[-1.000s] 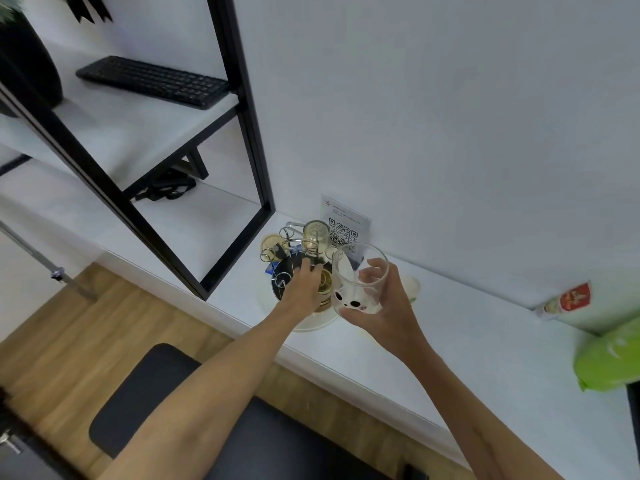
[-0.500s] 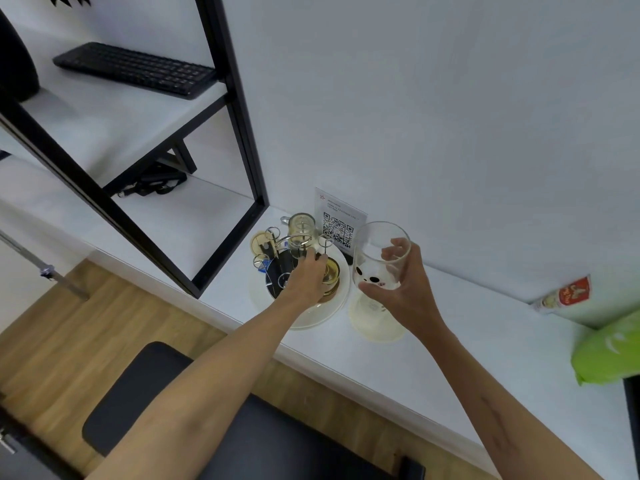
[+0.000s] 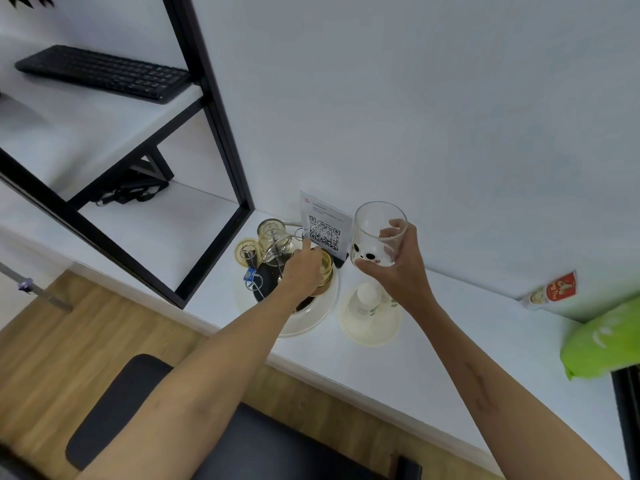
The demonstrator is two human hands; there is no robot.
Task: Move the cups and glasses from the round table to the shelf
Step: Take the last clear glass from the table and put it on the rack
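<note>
Nearest me, a black stool [image 3: 145, 403] is sitting under the white desk [image 3: 398, 368]. My left hand [image 3: 303, 271] is curling around an amber glass [image 3: 325, 265] on the round tray [image 3: 311, 320], wire rack [image 3: 273, 251] crowding alongside. My right hand [image 3: 398, 271] is gripping the clear panda glass [image 3: 375, 233] above a paper cup [image 3: 369, 306], the QR card [image 3: 325, 225] standing just behind.

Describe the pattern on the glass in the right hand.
Clear glass with a cartoon face near its base: black spots, small pink mark. Head view, the only one.

Clear glass [image 3: 375, 237], black-spotted animal print
</note>
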